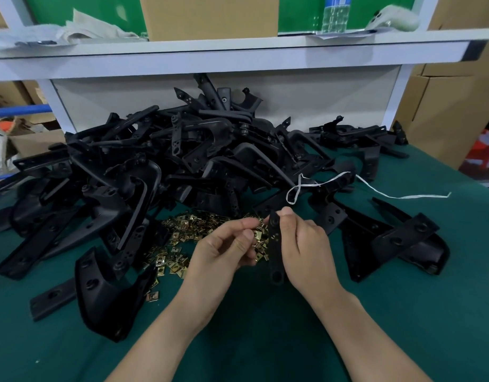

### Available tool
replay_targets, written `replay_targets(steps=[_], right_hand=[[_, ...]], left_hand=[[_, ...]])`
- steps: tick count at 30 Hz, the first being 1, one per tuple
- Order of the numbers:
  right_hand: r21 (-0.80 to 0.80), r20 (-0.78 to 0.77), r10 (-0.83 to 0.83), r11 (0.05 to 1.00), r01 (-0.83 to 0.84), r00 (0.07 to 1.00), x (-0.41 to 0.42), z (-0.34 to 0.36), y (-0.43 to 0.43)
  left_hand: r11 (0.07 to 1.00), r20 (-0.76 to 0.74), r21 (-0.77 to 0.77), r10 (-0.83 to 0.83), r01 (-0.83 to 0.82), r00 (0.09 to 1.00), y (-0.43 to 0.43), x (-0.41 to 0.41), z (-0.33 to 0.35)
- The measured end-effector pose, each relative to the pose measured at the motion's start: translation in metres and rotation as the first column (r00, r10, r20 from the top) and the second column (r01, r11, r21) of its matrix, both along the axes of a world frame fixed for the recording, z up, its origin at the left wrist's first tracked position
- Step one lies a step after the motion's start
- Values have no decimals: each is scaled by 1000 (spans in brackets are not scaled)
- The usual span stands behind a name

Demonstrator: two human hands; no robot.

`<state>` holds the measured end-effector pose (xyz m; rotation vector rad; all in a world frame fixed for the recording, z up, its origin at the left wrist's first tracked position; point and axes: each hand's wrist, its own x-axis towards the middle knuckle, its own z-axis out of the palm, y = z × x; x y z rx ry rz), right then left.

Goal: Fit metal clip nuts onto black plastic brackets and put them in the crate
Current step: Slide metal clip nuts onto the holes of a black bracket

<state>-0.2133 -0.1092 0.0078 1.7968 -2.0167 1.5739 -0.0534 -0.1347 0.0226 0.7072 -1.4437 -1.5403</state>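
My right hand [306, 249] grips a black plastic bracket [274, 244] upright by its flat strip, thumb on its top end. My left hand [226, 249] has curled fingers that pinch a brass-coloured clip nut [258, 235] right beside the strip's left edge. Under and behind both hands lies a loose heap of clip nuts [182, 244] on the green table mat. A big pile of black brackets [182, 155] fills the table behind. No crate is in view.
More brackets lie at the right [397, 238] and at the near left [105, 293]. A white string [375, 190] trails across the pile to the right. A white shelf [237, 55] overhangs the back. Cardboard boxes [444, 111] stand at the right. Green mat [265, 340] lies between my forearms.
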Motion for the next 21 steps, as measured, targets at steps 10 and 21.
replay_targets(steps=[10,21], right_hand=[[32,-11,4,999,-4,1000,-1,-1,0],[20,-49,-3,1000,4,999,-3,-5,-3]], left_hand=[[1000,-5,5,-14,14,1000,2,-2,1],[999,46,-53,-4,6,999,4,-1,2]])
